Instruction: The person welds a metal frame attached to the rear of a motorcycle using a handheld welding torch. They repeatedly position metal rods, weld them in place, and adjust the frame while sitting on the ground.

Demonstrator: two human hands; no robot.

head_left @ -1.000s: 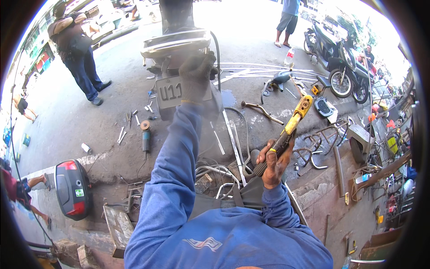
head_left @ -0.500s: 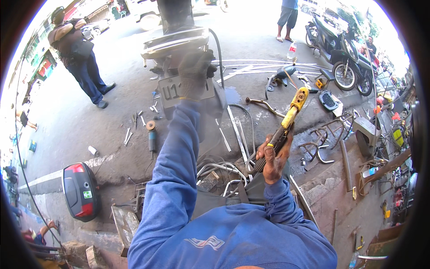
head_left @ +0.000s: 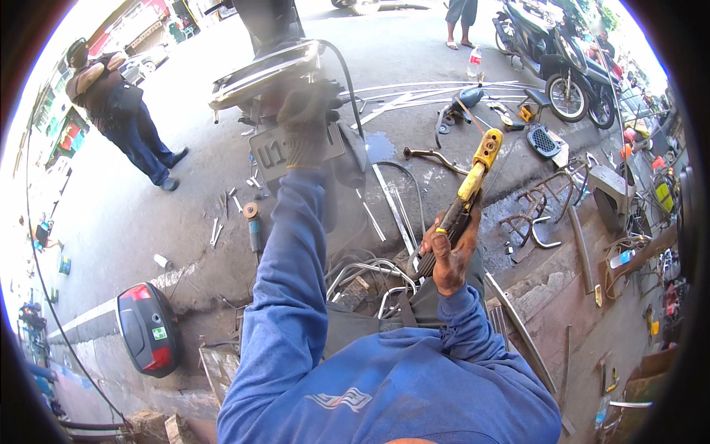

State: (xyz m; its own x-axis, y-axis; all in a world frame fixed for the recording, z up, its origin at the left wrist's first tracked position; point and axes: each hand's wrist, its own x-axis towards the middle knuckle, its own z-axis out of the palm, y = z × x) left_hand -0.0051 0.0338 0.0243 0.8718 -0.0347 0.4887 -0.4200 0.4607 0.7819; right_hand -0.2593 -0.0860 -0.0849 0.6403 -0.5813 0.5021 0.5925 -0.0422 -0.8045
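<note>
Right hand [head_left: 451, 255] grips the welding holder [head_left: 467, 194] — left hand [head_left: 303, 126] on the motorcycle's rear [head_left: 259, 74].

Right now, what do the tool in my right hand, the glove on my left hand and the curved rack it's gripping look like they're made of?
Tool: yellow and black casing in the right hand, probably moulded plastic or rubber; matte, scuffed.
Glove on the left hand: dark, soft and creased, likely fabric or leather; too blurred to tell.
Rack: bright reflective tube, apparently chromed or polished steel.

Left arm in blue sleeve stretched straight forward, gloved left hand [head_left: 307, 126] clamped at full reach. Right arm bent at the elbow, bare right hand [head_left: 451, 255] fisted, raised near chest.
</note>
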